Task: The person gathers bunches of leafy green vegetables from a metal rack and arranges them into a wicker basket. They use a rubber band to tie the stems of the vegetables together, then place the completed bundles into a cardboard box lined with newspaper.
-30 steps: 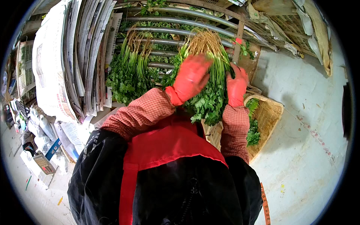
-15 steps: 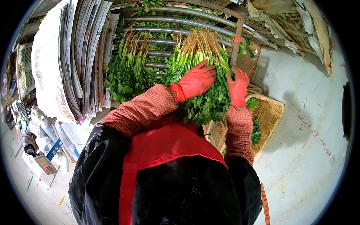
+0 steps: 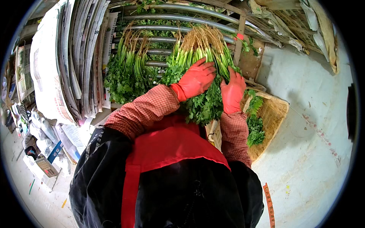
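Observation:
A wide bunch of coriander [image 3: 203,53] with pale brown roots lies across the metal bars [image 3: 163,28], roots pointing away from me and leaves toward me. My left hand [image 3: 197,79], in a red rubber glove, rests on its stems and leaves with the fingers stretched out. Against the bunch's right edge is my right hand [image 3: 232,91], gloved the same way; its fingers point up along the stems, with the thumb apart. A smaller coriander bunch [image 3: 131,64] lies to the left on the same bars, touched by neither hand.
A thick stack of folded newspapers [image 3: 85,57] stands at the left. Below my right forearm, a yellowish basket [image 3: 275,121] holds more greens [image 3: 255,129]. Worn crates with cloth [image 3: 289,22] line the far right. Bags and odds and ends [image 3: 43,129] lie at the far left.
My right hand has shifted left and slightly down along the bunch's right side. More greens in the basket now show. My left hand has barely moved.

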Demonstrator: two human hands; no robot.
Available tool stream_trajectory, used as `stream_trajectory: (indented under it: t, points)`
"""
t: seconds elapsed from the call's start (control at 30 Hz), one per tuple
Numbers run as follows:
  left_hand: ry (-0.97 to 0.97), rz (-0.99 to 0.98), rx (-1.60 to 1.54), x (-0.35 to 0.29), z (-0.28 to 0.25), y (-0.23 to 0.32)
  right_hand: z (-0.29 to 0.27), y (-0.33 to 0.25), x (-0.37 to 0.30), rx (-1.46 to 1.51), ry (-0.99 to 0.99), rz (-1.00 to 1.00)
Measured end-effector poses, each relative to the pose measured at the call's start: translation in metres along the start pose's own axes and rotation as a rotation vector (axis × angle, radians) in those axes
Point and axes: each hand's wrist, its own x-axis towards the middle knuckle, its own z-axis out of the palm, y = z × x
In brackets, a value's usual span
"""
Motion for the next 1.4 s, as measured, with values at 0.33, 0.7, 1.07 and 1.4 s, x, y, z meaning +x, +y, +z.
stream_trajectory:
  t: [0.33, 0.7, 1.07, 1.4]
  points:
    - [0.023, 0.004, 0.015, 0.0, 0.0, -0.001, -0.006, -0.002, 0.023, 0.099, 0.209, -0.051]
    - [-0.024, -0.08, -0.307, 0.038, -0.003, 0.01, 0.025, 0.002, 0.016, 0.304, -0.192, -0.059]
    - [0.002, -0.113, -0.091, 0.026, 0.013, 0.003, 0.019, 0.012, 0.076, 0.43, -0.374, 0.114]
    - [0.065, -0.176, -0.136, 0.026, 0.011, 0.003, 0.025, 0.024, 0.066, 0.436, -0.274, -0.28]
